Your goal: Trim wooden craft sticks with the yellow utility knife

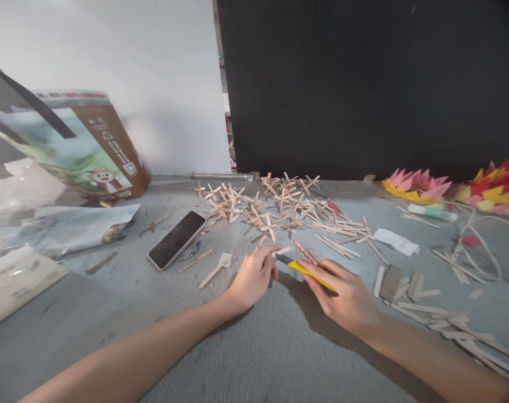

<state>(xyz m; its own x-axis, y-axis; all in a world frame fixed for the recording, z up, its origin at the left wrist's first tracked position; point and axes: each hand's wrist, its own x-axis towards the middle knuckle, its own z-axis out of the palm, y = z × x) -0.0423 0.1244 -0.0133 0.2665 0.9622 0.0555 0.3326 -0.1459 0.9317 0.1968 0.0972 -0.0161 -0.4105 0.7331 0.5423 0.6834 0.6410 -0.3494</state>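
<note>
My right hand [346, 296] is closed around a yellow box cutter [311, 274], its blade pointing left toward my left hand. A red-and-white patterned pencil [305, 252] emerges beside the fingers of that hand; whether it is also gripped is hard to tell. My left hand [254, 275] has its fingers bent together, with the index fingertip at a short piece of pale wooden stick [283, 251]. The blade tip is close to this piece. Just beyond both hands lies a pile of wooden craft sticks [275, 204], many joined into crossed star shapes.
On the left are a phone [176, 240], plastic packets [82, 226] and a printed paper bag [98, 148]. To the right lie loose sticks [456, 330], a glue stick [432, 212], a white cable [495, 252] and folded paper flowers [418, 187]. A black panel [363, 89] rises behind.
</note>
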